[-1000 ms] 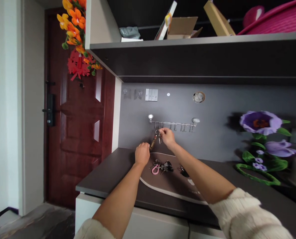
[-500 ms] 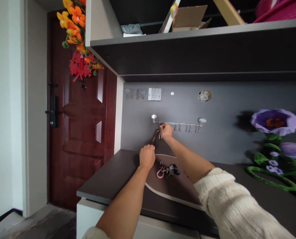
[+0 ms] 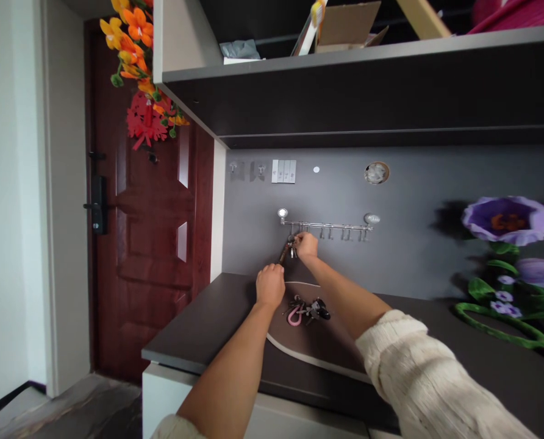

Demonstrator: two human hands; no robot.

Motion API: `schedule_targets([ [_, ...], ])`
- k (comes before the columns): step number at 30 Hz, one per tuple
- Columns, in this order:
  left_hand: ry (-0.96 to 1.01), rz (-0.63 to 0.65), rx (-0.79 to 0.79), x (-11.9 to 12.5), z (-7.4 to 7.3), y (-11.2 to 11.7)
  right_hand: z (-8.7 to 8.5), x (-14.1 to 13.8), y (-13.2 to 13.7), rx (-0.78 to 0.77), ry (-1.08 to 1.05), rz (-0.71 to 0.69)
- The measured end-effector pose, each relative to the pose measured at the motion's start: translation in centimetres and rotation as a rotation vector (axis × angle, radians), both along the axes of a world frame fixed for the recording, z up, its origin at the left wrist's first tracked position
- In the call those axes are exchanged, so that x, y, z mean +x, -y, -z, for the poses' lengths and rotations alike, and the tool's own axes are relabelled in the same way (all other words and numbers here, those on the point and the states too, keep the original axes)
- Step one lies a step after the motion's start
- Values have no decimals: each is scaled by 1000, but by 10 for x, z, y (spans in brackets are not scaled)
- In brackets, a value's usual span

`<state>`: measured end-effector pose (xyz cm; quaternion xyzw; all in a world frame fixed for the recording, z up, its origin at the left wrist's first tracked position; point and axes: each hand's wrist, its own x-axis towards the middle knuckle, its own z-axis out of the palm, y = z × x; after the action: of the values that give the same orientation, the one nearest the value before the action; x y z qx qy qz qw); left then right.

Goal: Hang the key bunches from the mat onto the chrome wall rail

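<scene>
My right hand is closed on the ring of a bunch of keys, just below the left part of a metal hook rail on the grey back panel. A brown strap-like piece runs down from the keys to my left hand, whose fingers are wrapped round its lower end. Whether the ring touches a hook, I cannot tell. Beneath my hands, more keys with a pink loop lie on a brown mat with a pale edge.
A dark shelf overhangs the counter. Purple artificial flowers stand at the right. White switches sit above the rail. A red-brown door and orange flowers are at the left.
My right hand has dropped slightly below the rail with the keys, so more hooks show at its left part. My left hand has stayed nearly where it was.
</scene>
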<state>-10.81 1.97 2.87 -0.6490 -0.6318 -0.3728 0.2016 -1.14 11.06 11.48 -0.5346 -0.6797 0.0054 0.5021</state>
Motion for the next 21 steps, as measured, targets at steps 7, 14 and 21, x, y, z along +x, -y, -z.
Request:
schedule_targets([
  [7,1,-11,-15,-2,-1,2,4,11,9,18,-54,-49],
  [14,27,69,-109,-4,-2,4,17,29,32,28,-199,-208],
  [21,45,328,-175,-5,2,4,55,48,64,-143,-333,-422],
])
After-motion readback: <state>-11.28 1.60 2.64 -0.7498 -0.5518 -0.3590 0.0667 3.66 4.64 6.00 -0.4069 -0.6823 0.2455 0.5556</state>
